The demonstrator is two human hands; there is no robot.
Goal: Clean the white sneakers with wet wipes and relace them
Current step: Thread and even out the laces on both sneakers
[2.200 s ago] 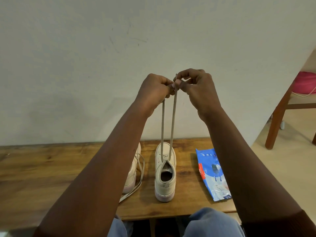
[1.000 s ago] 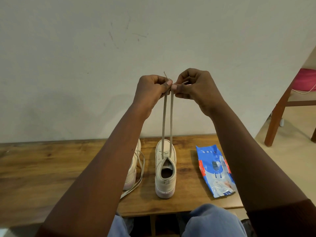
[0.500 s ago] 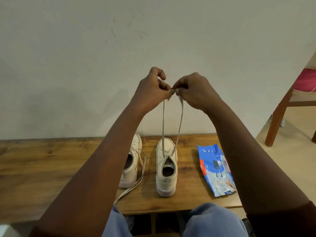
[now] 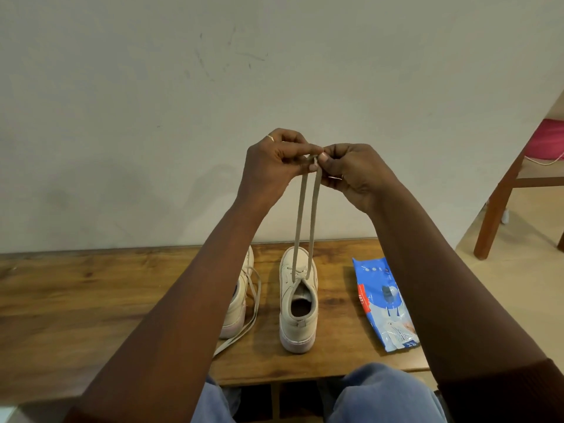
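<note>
Well above the sneaker point(image 4: 297, 329), fingers point(image 4: 328, 161) pinch the lace point(image 4: 299, 215).

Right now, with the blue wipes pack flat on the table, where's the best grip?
Take the wipes pack by its near short end, coming in low from the front edge of the table. It lies flat, long axis pointing away, and that end sits nearest the edge, so fingers can probably slip under it.

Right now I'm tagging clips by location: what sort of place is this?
Likely a room at home: a wooden table against a plain scuffed wall, plus a wooden chair with a pink cushion.
</note>
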